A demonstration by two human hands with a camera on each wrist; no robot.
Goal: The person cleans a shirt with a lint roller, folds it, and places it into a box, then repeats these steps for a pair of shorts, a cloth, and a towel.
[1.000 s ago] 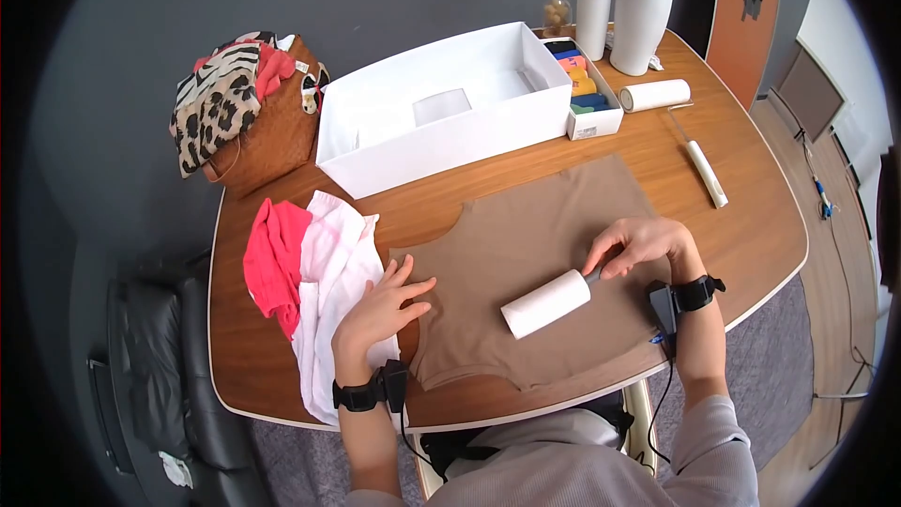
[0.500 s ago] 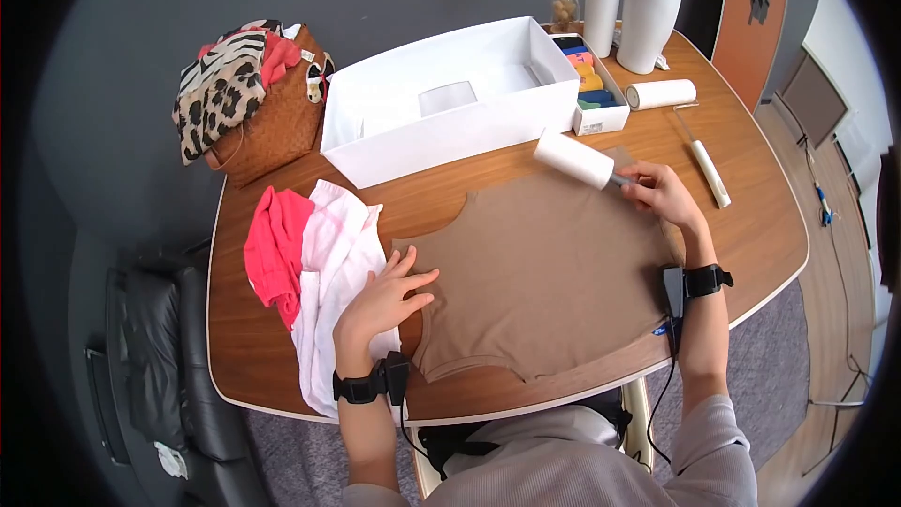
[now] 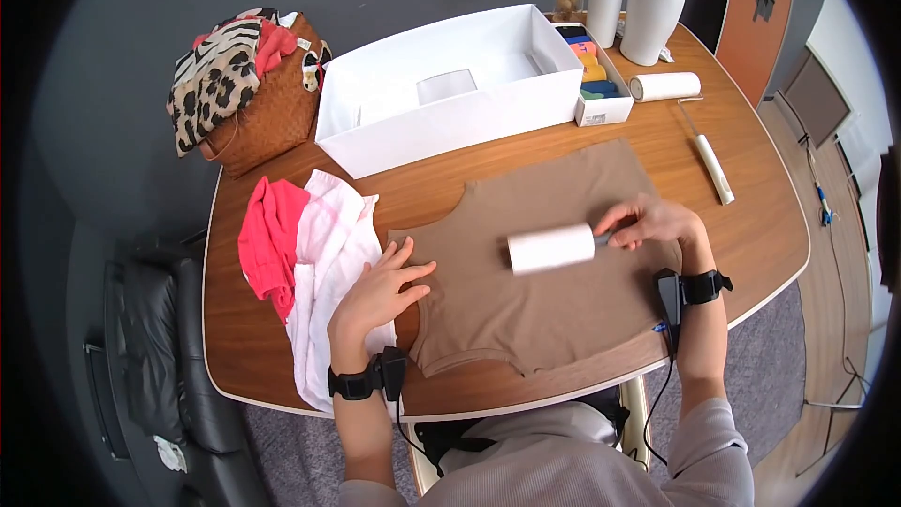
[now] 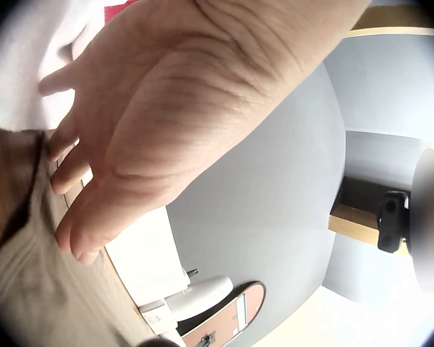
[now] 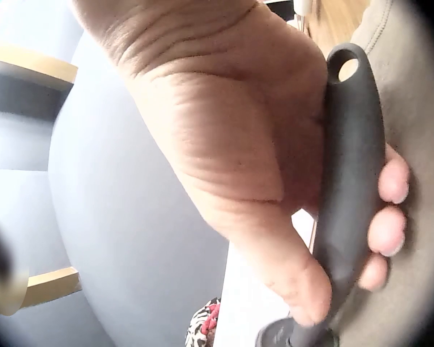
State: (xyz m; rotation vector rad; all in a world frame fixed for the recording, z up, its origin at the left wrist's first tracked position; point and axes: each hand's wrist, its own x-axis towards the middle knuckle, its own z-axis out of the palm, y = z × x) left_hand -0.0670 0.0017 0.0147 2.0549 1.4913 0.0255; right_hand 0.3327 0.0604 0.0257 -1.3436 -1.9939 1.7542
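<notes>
Right hand (image 3: 660,222) gripped lint roller (image 3: 552,250) over brown top (image 3: 563,305); left hand (image 3: 375,298) open at left edge. Rolling apparently underway; next stroke needed steadied fabric.

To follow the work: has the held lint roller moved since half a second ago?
Yes, the lint roller moved away from the large white box, down the picture.

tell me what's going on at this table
A person is using a lint roller on a brown garment spread flat on the table. The right hand grips its dark handle, with the white roll over the middle of the fabric. The left hand rests with fingers spread at the garment's edge. A pink and white clothing pile lies beside that hand, and a large white box stands behind.
</notes>
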